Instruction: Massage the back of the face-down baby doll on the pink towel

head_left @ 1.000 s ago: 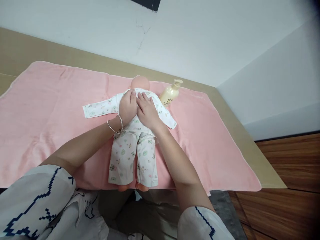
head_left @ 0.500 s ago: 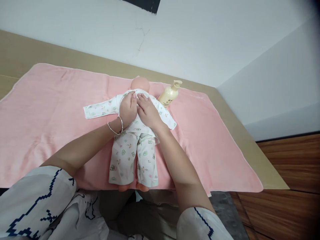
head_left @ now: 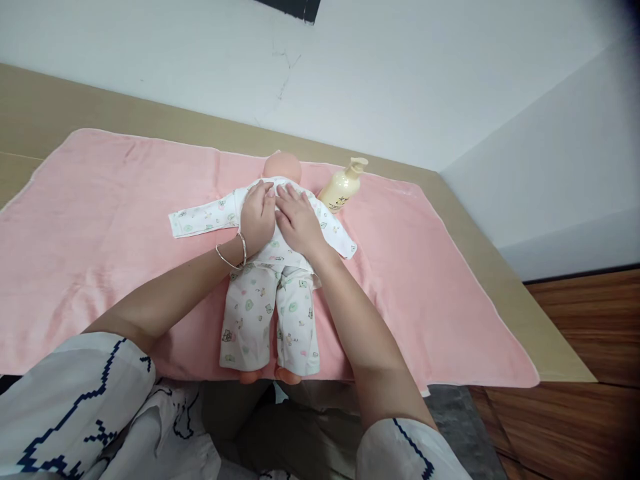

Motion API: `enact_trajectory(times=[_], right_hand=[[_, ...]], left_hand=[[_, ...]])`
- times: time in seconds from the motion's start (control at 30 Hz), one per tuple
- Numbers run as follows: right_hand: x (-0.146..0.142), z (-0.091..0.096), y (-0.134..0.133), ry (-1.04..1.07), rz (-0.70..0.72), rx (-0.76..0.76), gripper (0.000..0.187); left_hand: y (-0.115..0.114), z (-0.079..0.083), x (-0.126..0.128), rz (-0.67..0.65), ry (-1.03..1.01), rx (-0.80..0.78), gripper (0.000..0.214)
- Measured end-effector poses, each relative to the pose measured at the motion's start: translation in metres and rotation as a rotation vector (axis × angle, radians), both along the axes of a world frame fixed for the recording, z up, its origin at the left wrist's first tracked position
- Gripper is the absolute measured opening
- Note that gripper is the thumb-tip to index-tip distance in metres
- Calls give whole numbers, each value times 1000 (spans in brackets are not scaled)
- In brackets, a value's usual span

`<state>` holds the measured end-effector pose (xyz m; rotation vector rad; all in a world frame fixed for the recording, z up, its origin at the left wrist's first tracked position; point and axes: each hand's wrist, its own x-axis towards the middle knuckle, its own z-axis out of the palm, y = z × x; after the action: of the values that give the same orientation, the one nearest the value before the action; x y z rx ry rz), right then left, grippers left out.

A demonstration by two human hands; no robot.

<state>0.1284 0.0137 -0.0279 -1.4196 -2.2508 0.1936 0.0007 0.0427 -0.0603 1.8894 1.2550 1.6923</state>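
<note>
A baby doll [head_left: 273,293] in white printed pyjamas lies on a pink towel [head_left: 100,220], head toward the wall and feet at the near table edge. My left hand [head_left: 257,217], with bracelets on the wrist, rests flat on the doll's upper body, fingers stretched toward the neck. Right beside it, my right hand [head_left: 297,221] lies flat on the same spot, fingers out. Neither hand holds anything. The doll's sleeves spread to both sides.
A cream pump bottle [head_left: 343,187] stands just right of the doll's head. The towel covers a tan table [head_left: 505,280] against a white wall. Wooden floor [head_left: 575,413] shows at the right, beyond the table's edge.
Both hands stay pressed flat on the doll's upper body with almost no shift. The view has moved slightly.
</note>
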Motion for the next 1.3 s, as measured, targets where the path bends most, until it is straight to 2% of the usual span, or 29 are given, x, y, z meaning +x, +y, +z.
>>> enact_trajectory(times=[0.13,0.23,0.37,0.53,0.67,0.77,0.87,0.97,1.1,1.2,1.3], right_hand=[[17,-12,13,134,-148,-13,57],[17,-18,16,171,-223,0,64],[18,-21,17,214,-258,26,71],[22,-15,17,130,-209,5,70],[9,-2,6,-5,-245,-19,62],[-3,10,-7,-75,-276,-12,57],[-3,15,-10,-68,-244,-35,53],[10,10,1,32,-166,-81,53],[29,-5,20,117,-105,-122,65],[25,-8,20,105,-139,-102,65],[9,-2,6,65,-234,-85,61]], left_hand=[[-1,-1,0,71,98,44,29],[-4,0,1,121,204,15,21],[-5,2,1,136,355,-57,32],[8,2,-3,59,439,-145,47],[15,-1,-7,12,449,-186,53],[16,-5,-9,-8,373,-153,46],[13,-7,-10,-17,293,-90,38],[7,-5,-11,1,293,-27,29],[-5,-1,-12,-13,323,23,20],[-7,0,-11,-25,312,15,27],[-1,-4,-11,2,305,-15,36]])
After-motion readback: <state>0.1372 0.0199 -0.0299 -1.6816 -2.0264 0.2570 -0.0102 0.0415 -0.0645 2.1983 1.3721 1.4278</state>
